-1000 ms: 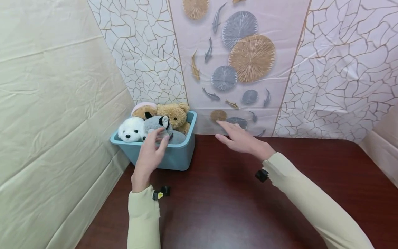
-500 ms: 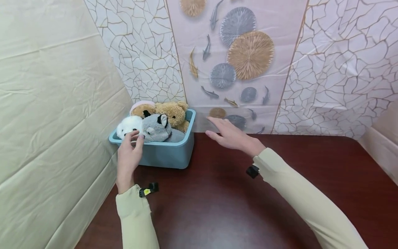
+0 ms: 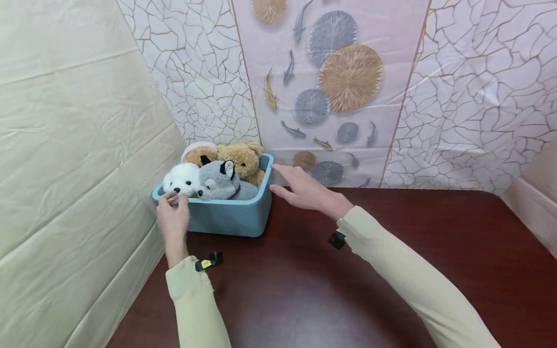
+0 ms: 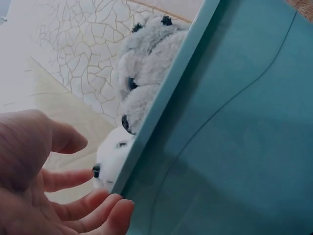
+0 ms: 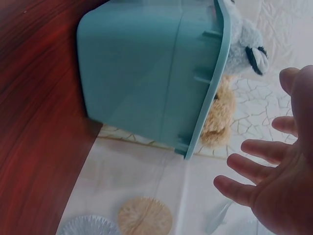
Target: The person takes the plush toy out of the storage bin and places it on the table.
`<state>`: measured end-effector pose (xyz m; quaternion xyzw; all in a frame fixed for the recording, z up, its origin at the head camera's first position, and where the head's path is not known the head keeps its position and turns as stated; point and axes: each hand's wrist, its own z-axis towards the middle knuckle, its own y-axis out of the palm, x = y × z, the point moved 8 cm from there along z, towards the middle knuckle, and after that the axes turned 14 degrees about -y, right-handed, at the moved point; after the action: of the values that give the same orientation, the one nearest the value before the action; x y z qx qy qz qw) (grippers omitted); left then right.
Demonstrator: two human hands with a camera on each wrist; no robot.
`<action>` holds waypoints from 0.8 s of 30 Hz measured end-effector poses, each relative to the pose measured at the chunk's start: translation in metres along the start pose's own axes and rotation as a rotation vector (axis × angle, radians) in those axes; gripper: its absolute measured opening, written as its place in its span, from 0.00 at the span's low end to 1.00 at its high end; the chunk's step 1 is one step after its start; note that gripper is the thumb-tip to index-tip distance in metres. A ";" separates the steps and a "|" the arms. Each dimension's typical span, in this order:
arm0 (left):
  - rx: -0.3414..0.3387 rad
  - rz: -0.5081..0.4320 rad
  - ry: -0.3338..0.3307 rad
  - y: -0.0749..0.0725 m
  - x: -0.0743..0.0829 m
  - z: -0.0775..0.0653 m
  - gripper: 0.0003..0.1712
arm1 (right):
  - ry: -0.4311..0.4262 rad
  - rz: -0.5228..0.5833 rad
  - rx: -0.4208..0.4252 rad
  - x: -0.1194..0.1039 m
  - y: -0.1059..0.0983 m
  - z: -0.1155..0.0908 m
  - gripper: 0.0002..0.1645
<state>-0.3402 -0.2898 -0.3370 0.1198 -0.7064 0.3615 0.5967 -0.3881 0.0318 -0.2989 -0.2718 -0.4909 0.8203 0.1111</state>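
Observation:
A light blue plastic bin (image 3: 228,220) stands at the table's back left, filled with plush toys. In front are a white plush dog (image 3: 180,178) and a grey plush animal (image 3: 219,180) with black-edged ears. Behind them sit a tan teddy bear (image 3: 243,158) and a brown plush with a pale pink top (image 3: 199,152). My left hand (image 3: 173,220) is at the bin's front left corner; in the left wrist view its bent, spread fingers (image 4: 93,208) are right at the rim by the dog's nose. Beside the right rim, my right hand (image 3: 302,189) reaches with extended fingers, holding nothing.
The dark red-brown table (image 3: 304,290) extends in front and to the right. A cream cloth wall (image 3: 87,169) runs close along the bin's left side. Behind stands a patterned backdrop (image 3: 296,67) with fish and round motifs.
My left hand has moved left from before the grey plush to the bin's front left corner. My right hand has moved left, up to the right rim. The bin stays in place.

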 end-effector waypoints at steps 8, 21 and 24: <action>-0.009 -0.126 -0.068 0.003 -0.017 0.009 0.30 | -0.020 -0.003 -0.004 -0.017 0.004 0.017 0.39; -0.098 -0.336 -0.154 0.018 -0.030 0.023 0.34 | -0.020 0.033 0.006 -0.020 0.017 0.040 0.39; -0.107 -0.405 -0.153 0.020 -0.029 0.023 0.33 | -0.034 0.035 0.008 -0.023 0.019 0.045 0.39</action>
<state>-0.3625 -0.2978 -0.3718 0.2542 -0.7293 0.1862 0.6073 -0.3927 -0.0218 -0.2911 -0.2659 -0.4845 0.8286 0.0893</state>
